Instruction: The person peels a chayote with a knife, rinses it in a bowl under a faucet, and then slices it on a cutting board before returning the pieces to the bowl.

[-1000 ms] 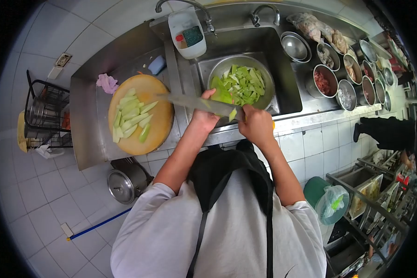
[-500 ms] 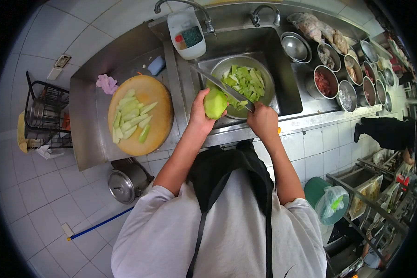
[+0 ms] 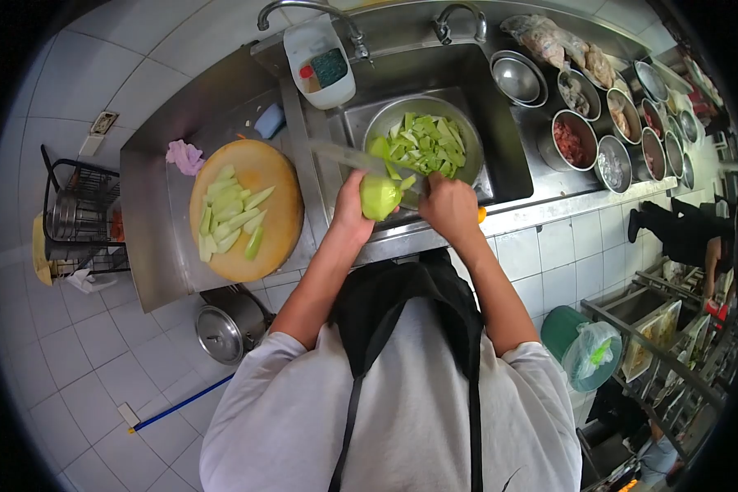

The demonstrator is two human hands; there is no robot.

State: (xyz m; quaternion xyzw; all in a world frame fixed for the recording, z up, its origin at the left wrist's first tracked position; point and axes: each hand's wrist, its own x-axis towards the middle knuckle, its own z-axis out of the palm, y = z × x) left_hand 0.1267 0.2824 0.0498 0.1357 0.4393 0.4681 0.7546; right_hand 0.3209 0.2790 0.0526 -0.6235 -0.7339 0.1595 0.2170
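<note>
My left hand (image 3: 352, 205) is closed around a light green, rounded vegetable (image 3: 379, 199), chayote-like in look, held over the sink's front edge. My right hand (image 3: 451, 208) grips a knife (image 3: 342, 154), its broad blade smeared by motion and pointing left across the vegetable's far side. An orange handle end pokes out below that fist. A strip of green peel hangs where blade and vegetable meet. Just beyond, a metal bowl (image 3: 476, 156) in the sink holds green peelings (image 3: 426, 145). Pale green wedges (image 3: 228, 209) lie on a round cutting board (image 3: 272, 176) at left.
A white container (image 3: 333, 92) with a scouring pad stands by the faucets. Metal bowls of meat (image 3: 571, 141) line the right counter. A pink cloth (image 3: 185, 157) and blue sponge (image 3: 269, 120) lie near the board. On the floor are a lidded pot (image 3: 220, 332) and green bin (image 3: 566, 328).
My right hand has moved slightly left and up, sweeping the knife left across the vegetable. The vegetable has turned a little in my left hand, and a peel strip now lifts beside the blade.
</note>
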